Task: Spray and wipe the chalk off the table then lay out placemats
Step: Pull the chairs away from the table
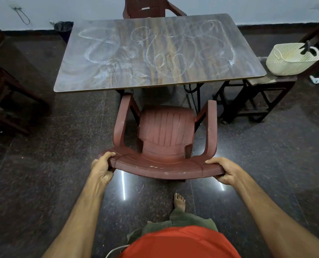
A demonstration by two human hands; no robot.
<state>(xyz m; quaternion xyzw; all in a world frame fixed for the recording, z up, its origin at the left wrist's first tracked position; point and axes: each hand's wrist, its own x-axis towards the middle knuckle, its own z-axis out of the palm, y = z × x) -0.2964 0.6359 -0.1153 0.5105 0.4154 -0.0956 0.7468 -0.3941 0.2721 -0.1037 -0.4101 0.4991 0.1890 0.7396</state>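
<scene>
The table (160, 53) stood in the middle of the room, its wood-grain top scrawled all over with white chalk loops and smears (155, 47). A brown plastic chair (166, 138) sat at its near edge, the armrests reaching just under the tabletop. The person's left hand (102, 167) was clenched around the left end of the chair's curved backrest, and the right hand (223, 171) gripped the right end, thumbs on top and fingers curled beneath. A bare foot (179, 201) rested on the dark polished floor behind the chair. A second brown chair (147, 6) stood at the table's far side. To the right, a cream woven basket (289, 59) sat on a low dark stand (257, 97) just beside the table.
</scene>
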